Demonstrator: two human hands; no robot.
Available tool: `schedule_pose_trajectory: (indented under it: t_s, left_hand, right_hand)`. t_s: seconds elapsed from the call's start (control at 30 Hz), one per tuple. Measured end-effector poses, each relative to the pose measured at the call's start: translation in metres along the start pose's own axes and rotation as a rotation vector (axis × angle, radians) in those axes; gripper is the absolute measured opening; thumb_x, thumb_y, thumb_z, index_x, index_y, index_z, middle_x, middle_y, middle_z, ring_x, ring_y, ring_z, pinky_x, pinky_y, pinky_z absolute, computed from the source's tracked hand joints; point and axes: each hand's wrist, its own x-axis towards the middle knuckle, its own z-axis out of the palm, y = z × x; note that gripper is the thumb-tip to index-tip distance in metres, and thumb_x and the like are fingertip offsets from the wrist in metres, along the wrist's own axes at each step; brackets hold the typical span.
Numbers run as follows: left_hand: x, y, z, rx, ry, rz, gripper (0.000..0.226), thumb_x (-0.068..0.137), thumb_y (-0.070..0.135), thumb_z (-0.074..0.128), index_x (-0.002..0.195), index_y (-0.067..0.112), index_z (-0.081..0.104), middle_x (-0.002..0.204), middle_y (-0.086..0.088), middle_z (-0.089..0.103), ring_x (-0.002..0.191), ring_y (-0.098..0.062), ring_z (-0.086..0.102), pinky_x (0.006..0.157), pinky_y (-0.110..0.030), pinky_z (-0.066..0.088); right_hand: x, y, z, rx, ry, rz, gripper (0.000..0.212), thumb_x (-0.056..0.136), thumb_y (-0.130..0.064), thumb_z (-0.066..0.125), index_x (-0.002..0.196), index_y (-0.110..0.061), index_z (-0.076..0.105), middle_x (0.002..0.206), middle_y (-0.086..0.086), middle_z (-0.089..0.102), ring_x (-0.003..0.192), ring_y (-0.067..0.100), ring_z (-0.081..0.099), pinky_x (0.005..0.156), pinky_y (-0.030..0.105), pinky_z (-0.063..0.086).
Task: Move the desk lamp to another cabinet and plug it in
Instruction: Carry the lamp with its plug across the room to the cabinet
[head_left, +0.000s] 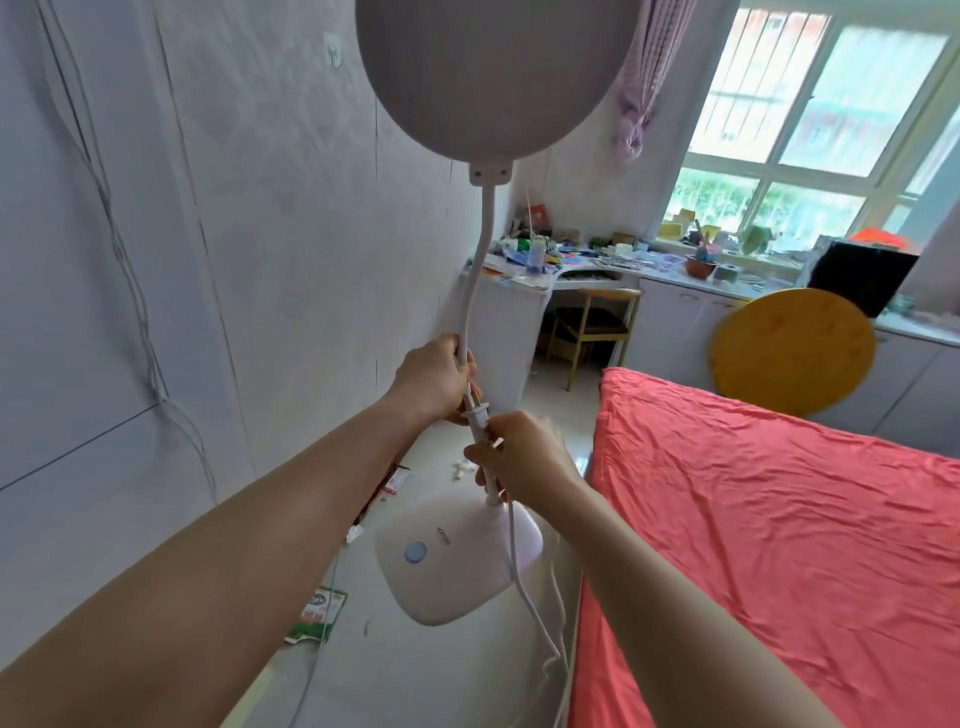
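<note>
Left hand (434, 379): clenched round the white bendable lamp neck (475, 280).
Right hand (524, 457): white plug (479, 415) pinched against it.
Risk: trailing white cord (524, 587) may be snagged; white rounded base (457, 561) unsupported.

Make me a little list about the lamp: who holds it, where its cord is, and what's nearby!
lamp: white desk lamp, carried in the air, round head up top
left hand: grips the neck
right hand: holds the plug against the neck
cord: dangles loose past the base
nearby: red bed on the right, cluttered desk by the window
</note>
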Motion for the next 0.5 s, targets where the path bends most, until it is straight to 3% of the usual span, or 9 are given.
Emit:
schedule_pose_trajectory:
  t_s: [0.3,0.5]
  left_hand:
    - [0.115,0.035,0.038,0.015,0.066,0.014,0.006,0.098,0.016,0.049,0.094,0.015,0.052,0.091,-0.009,0.065,0.085,-0.028,0.07,0.075,-0.048,0.062]
    - [0.15,0.04,0.064,0.003,0.035,-0.015,0.007,0.098,0.015,0.049,0.093,0.014,0.054,0.091,-0.011,0.067,0.085,-0.028,0.071,0.074,-0.046,0.062]
  right_hand:
    - [0.118,0.037,-0.054,-0.017,0.01,-0.035,0.011,0.09,-0.022,0.065,0.092,-0.012,0.07,0.074,0.007,0.076,0.068,0.022,0.073,0.074,0.043,0.062]
    - [0.148,0.062,-0.068,-0.013,0.001,-0.027,0.008,0.09,-0.019,0.064,0.09,-0.012,0.069,0.075,0.009,0.076,0.068,0.023,0.073,0.074,0.043,0.062]
